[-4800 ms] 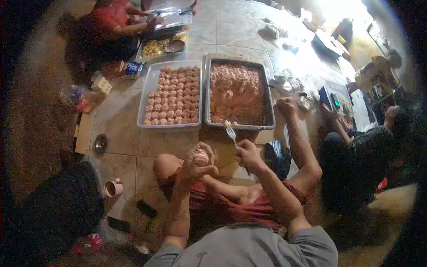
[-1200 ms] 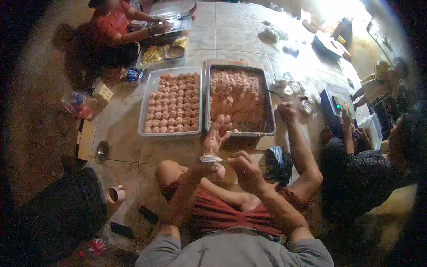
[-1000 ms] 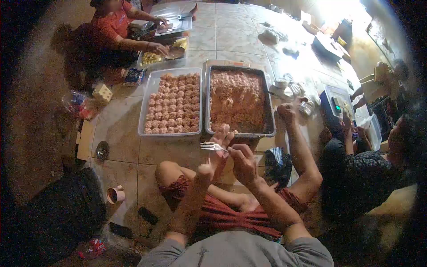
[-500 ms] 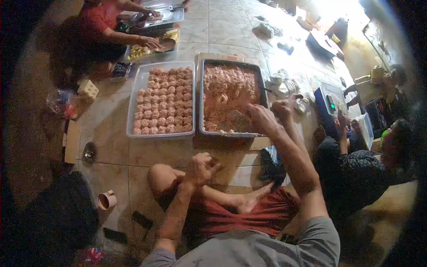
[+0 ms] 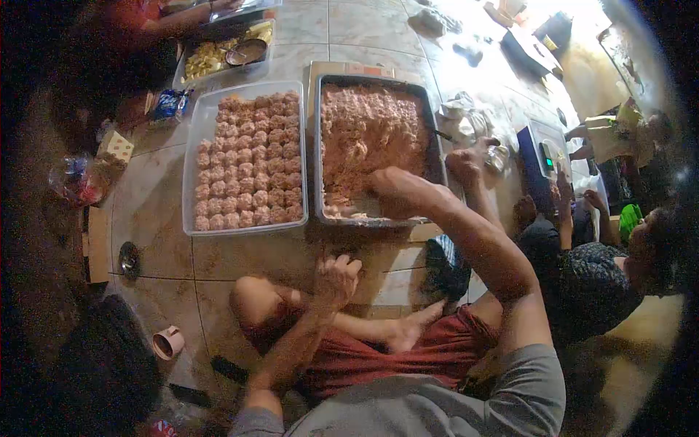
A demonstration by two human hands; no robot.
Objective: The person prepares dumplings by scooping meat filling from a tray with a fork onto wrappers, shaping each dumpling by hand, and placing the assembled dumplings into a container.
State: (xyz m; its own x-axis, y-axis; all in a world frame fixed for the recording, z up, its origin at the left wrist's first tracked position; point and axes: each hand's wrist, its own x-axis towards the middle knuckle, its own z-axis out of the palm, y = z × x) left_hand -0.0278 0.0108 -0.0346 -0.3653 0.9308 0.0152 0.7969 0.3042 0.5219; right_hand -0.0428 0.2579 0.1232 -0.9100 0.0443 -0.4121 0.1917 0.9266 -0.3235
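My right hand point(image 5: 404, 191) is closed, low in the large dark tray point(image 5: 318, 160), right by the pink ground meat mixture point(image 5: 375, 131). A dull, flat edge shows by its fingers, too blurred to name. My left hand point(image 5: 338, 278) is over my lap, just below the trays, its fingers curled in. Whatever it may hold is hidden. Left of the dark tray is a clear plastic container point(image 5: 191, 160) with rows of round meatballs point(image 5: 251, 164). Meat smears cling to the tray's near edge.
Another person's hand point(image 5: 470, 162) is beside the tray's right edge. Farther right sit people near a scale point(image 5: 547, 156). A container of yellow pieces point(image 5: 207, 62) with a bowl point(image 5: 246, 52) stands upper left. A pink mug point(image 5: 168, 342) and metal dish point(image 5: 129, 258) lie lower left.
My right hand has moved left and lower into the dark tray. My left hand's fingers are curled more tightly. The view has shifted slightly, and the co-worker's hand has left the yellow pieces.
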